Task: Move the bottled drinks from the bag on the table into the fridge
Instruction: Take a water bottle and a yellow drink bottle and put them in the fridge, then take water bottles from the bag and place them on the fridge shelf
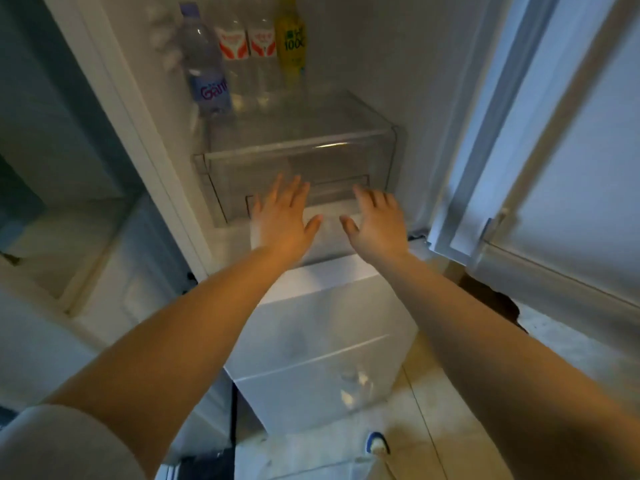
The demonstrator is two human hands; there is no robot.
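Open fridge (363,81) with four bottled drinks standing upright on the shelf directly above the clear drawer (298,161): a large water bottle (204,64) at its left end, two red-labelled bottles (247,53) beside it, and a yellow bottle (290,43) nearest its middle. Left hand (282,220) and right hand (377,223) are spread flat before the drawer front, fingers straight, each grip empty. The bottles stand above and beyond both hands, long axes vertical; the left hand is nearer. Bag and surface lie outside the view, so any remaining bottle would be behind the person.
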